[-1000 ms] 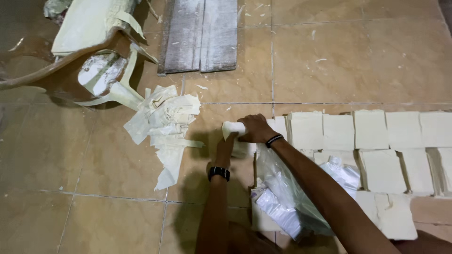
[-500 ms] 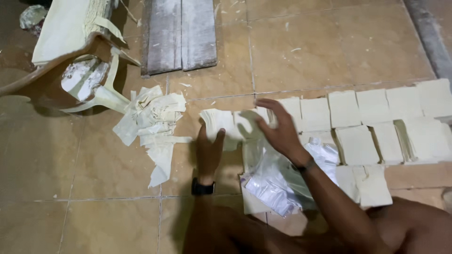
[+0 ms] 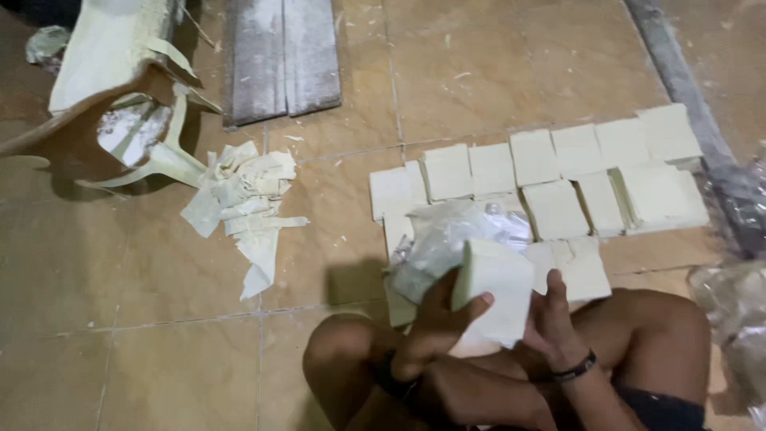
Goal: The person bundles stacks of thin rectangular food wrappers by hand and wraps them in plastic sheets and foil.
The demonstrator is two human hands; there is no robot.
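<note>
A pale cream block (image 3: 496,289) is held up above my lap by both hands. My left hand (image 3: 435,326) grips its left side with the thumb on the front face. My right hand (image 3: 550,319), with a dark band on the wrist, holds its right edge. A clear plastic bag (image 3: 447,239) lies crumpled just behind the block. Beyond it, several matching cream blocks (image 3: 550,172) lie in rows on the tiled floor.
A heap of cream-coloured trimmings (image 3: 243,199) lies on the floor to the left. A brown tipped-over chair (image 3: 96,120) stands at far left, and grey planks (image 3: 279,56) lie at the top. More clear plastic (image 3: 734,311) sits at the right edge.
Both hands have drawn back from the rows on the floor to my lap, and now hold one block lifted between them. The view has shifted to the right.
</note>
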